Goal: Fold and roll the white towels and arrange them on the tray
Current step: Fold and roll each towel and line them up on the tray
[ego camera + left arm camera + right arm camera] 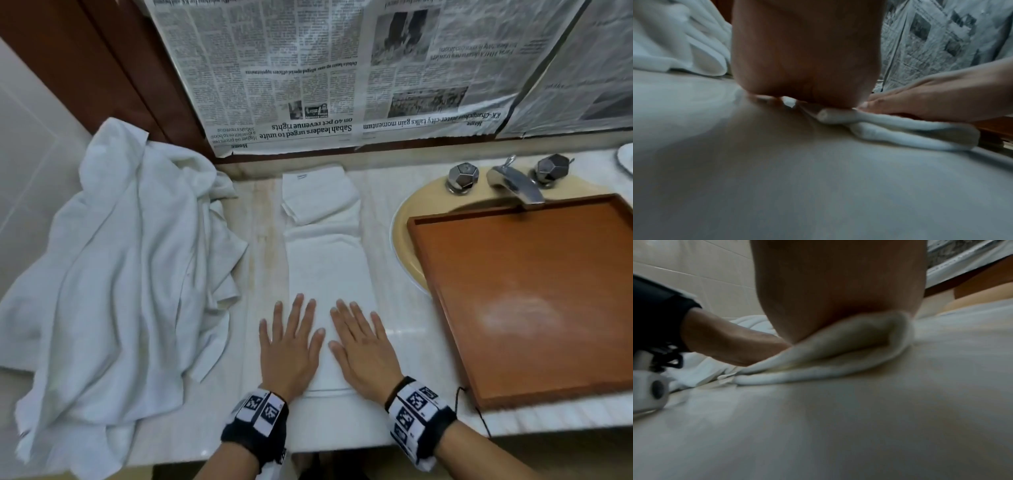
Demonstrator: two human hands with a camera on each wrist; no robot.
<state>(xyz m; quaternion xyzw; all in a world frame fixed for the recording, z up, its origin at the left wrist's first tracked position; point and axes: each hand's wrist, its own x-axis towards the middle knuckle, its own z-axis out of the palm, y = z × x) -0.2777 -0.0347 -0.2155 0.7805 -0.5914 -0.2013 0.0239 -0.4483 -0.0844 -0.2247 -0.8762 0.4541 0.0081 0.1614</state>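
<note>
Both of our hands lie flat with straight fingers, gripping nothing: left hand (288,349) and right hand (363,349) press the near end of the folded towel (329,263), a long strip running from the countertop's (390,212) front edge toward its back edge. The wooden tray (534,294) covers the sink at the right, cut off by the frame. A crumpled towel heap (113,257) fills the left end. Both wrist views are mostly blocked by palm.
</note>
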